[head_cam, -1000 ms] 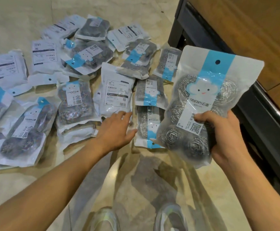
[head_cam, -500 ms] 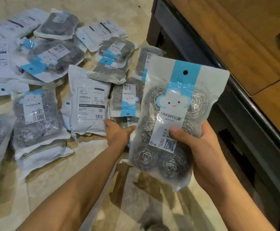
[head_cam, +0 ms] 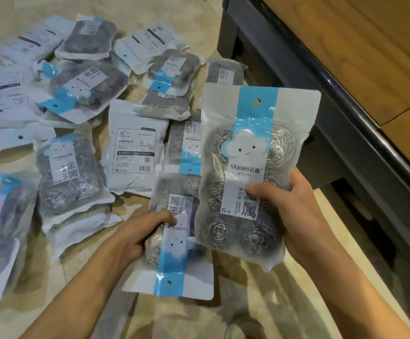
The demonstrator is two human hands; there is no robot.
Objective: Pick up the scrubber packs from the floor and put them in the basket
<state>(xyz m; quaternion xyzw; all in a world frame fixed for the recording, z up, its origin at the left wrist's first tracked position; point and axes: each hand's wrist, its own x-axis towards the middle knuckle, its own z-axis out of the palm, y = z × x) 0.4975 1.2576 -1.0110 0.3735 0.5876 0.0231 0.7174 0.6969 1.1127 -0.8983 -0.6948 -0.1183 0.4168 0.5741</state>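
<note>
Spreading across left and upper frame: floor [head_cam: 179, 11] strewn with scrubber packs [head_cam: 135, 145], roughly fifteen visible, overlapping, exact count unclear. Dark cabinet [head_cam: 345, 99] fills right side. Basket not in view. Right hand [head_cam: 301, 211] curled round upright pack [head_cam: 250, 172], centre right, thumb across label, lifted clear of floor, likely kept ready for basket. Left hand [head_cam: 138, 233] grips inverted pack [head_cam: 174, 241], lower centre, apparently gathering second before carrying. Two packs in hand.
</note>
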